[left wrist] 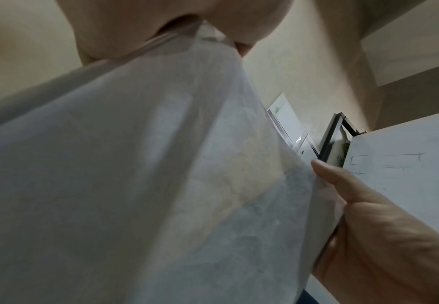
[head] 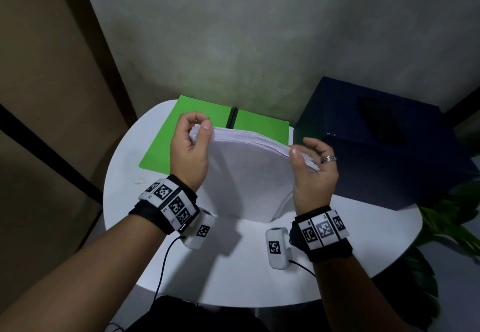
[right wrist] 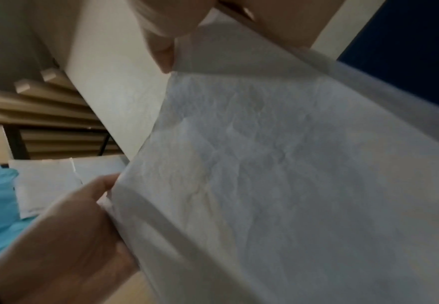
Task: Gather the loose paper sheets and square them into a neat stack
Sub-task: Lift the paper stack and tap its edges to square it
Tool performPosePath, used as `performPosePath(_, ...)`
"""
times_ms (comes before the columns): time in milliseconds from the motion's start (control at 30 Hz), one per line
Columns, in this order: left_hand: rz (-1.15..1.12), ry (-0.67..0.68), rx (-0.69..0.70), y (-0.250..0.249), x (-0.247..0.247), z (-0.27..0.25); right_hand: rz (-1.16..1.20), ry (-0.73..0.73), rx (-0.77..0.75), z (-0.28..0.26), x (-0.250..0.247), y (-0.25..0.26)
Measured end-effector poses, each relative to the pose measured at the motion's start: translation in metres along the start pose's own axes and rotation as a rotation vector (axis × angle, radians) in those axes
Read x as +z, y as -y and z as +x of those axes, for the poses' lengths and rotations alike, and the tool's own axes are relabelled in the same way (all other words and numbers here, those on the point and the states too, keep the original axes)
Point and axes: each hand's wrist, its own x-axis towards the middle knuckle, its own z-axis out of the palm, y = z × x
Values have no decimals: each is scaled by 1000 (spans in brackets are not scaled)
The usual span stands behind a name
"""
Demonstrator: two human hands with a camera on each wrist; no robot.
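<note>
A thick stack of white paper sheets [head: 246,175] stands on its lower edge on the round white table [head: 233,266], bowed toward me, with its top edges slightly fanned. My left hand [head: 200,126] pinches the stack's upper left corner between thumb and fingers. My right hand [head: 301,153], which wears a ring, pinches the upper right corner the same way. In the left wrist view the paper [left wrist: 135,174] fills the frame under my left hand [left wrist: 161,26]. In the right wrist view the crinkled sheet [right wrist: 291,174] hangs below my right hand [right wrist: 166,30].
An open green folder [head: 181,137] lies flat on the table behind the stack. A dark blue box [head: 376,162] with a black phone [head: 381,121] on top stands at the right. Plant leaves [head: 454,214] reach in from the right. A small white scrap [head: 140,181] lies on the table's left side.
</note>
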Motion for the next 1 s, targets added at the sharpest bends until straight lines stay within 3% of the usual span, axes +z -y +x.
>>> performPosePath(233,69,35,55,6,6,6,16,59,55,1,-9,-8)
performPosePath(367,19,23,24,3,9,9,-118,36,79,1,-11,-17)
performPosePath(467,-93,228,-84,9,-2,12,-111,-29,76,5,-14,-17)
performPosePath(533,2,331,-158,16,-6,12,-103,-19,73,11,-13,-13)
performPosePath(600,41,317,-190,17,-7,14,-86,5,63,15,-9,-6)
performPosePath(733,-109,236,-159,15,-11,15,-68,4,-13,19,-17,2)
performPosePath(800,-111,269,-231,26,-17,3,-117,82,56,10,-24,-12)
performPosePath(867,-40,359,-308,40,-18,-11,-108,129,238,-4,-27,-31)
performPosePath(1000,-77,327,-409,51,-15,-22,-98,54,406,-15,-20,-44)
